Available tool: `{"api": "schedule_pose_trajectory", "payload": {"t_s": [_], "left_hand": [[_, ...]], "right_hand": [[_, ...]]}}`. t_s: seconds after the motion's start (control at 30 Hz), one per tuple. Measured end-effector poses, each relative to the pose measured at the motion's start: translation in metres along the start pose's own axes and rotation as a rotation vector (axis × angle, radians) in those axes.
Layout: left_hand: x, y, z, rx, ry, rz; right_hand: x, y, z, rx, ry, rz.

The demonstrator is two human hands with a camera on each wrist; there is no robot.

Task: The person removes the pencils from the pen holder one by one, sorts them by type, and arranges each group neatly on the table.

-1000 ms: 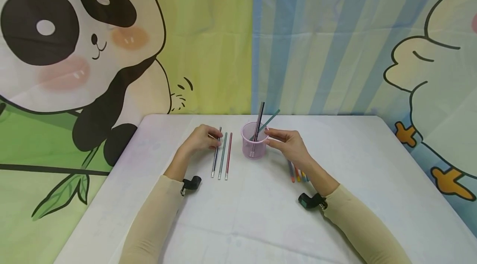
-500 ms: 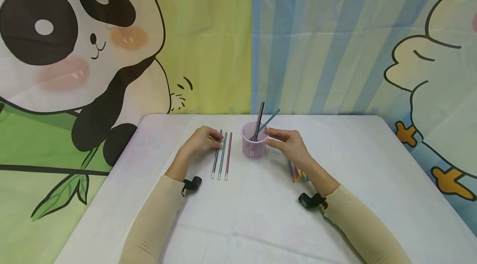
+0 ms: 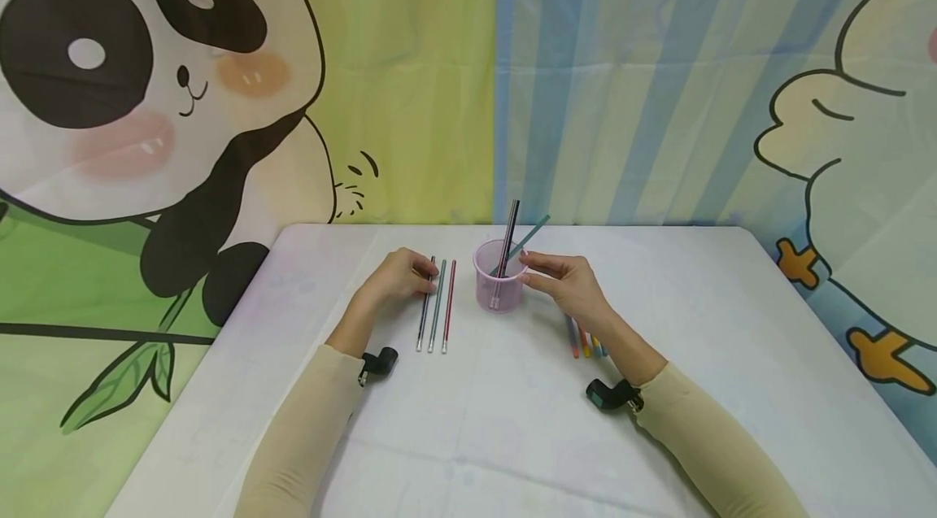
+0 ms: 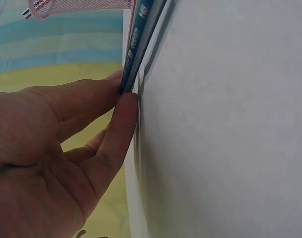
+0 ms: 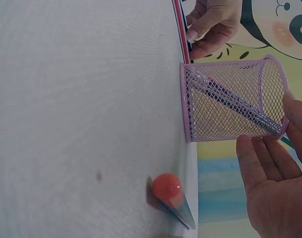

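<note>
In the head view my left hand (image 3: 398, 274) pinches the far part of a dark pencil (image 3: 423, 323), the leftmost of three lying side by side. Next to it are a teal pencil (image 3: 437, 311) and a red pencil (image 3: 449, 306). The left wrist view shows thumb and fingertips on the end of a blue pencil (image 4: 136, 42) marked HB, close to the tabletop. My right hand (image 3: 567, 282) holds the rim of an upright pink mesh pen holder (image 5: 230, 129). Two dark pencils (image 3: 512, 221) and a slanted teal pencil (image 3: 538, 228) stick out of it.
Several slim sticks with coloured ends (image 3: 575, 346) lie under the right wrist, partly hidden; one round orange end (image 5: 166, 187) shows in the right wrist view. The white table (image 3: 468, 437) meets a printed cloth backdrop (image 3: 424, 95) at its far edge.
My left hand and the dark pencil have shifted slightly nearer and to the right, toward the teal pencil. The right hand and the pen holder have stayed in place.
</note>
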State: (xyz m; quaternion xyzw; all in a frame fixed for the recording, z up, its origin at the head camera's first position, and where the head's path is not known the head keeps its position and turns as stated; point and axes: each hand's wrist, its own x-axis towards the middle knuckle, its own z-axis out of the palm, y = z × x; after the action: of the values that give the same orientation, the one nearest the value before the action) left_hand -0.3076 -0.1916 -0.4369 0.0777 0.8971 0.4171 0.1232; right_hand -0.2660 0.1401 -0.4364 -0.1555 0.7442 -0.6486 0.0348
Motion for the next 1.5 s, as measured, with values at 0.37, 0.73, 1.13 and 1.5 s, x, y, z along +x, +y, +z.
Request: {"api": "schedule_pose_trajectory", "payload": {"t_s": [0.37,0.73,1.13,1.5], "left_hand": [[0.002,-0.002,0.001,0.001,-0.001,0.025],[0.002,-0.002,0.000,0.046,0.012,0.021],[0.002,0.005,-0.006,0.063,0.082,0.117],[-0.002,0.049,0.006,-0.094,0.227,0.324]], "right_hand": [[-0.001,-0.002,0.000,0.007,-0.004,0.005],[0.001,-0.002,-0.001,-0.019,0.001,0.002],[0.002,0.002,-0.004,-0.015,-0.003,0.006],[0.001,0.002,-0.002,0.031,-0.007,0.001]]}}
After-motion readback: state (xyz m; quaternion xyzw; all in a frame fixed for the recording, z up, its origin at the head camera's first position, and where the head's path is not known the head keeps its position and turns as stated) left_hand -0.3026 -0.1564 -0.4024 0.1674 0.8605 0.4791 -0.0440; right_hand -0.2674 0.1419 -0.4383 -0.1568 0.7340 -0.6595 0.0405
